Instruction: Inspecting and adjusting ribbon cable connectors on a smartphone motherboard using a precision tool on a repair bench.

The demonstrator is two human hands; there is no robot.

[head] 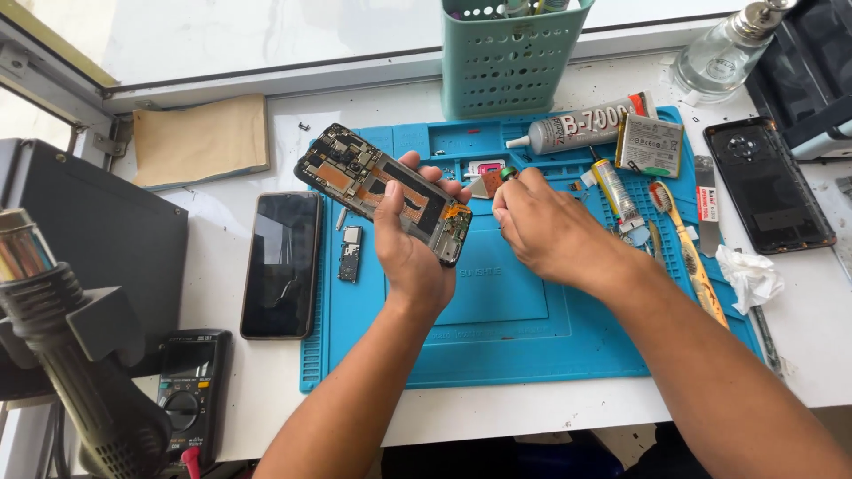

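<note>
My left hand (pixel 406 238) grips an opened phone frame (pixel 382 191) with bare boards and an orange flex cable, held tilted above the blue work mat (pixel 497 337). Just right of it, my right hand (pixel 543 226) has its fingers closed on a thin tool with a green and orange end (pixel 502 175); the tool's tip is hidden by the fingers. A small loose circuit board (pixel 351 254) lies on the mat left of my left hand.
A dark phone (pixel 281 263) lies left of the mat, a black back cover (pixel 769 182) at the right. Glue tubes (pixel 577 131), a battery (pixel 650 145), a toothbrush (pixel 690 257), a teal basket (pixel 508 58), a glass bottle (pixel 723 53), a multimeter (pixel 189 390) and a heat gun (pixel 62 346) surround it.
</note>
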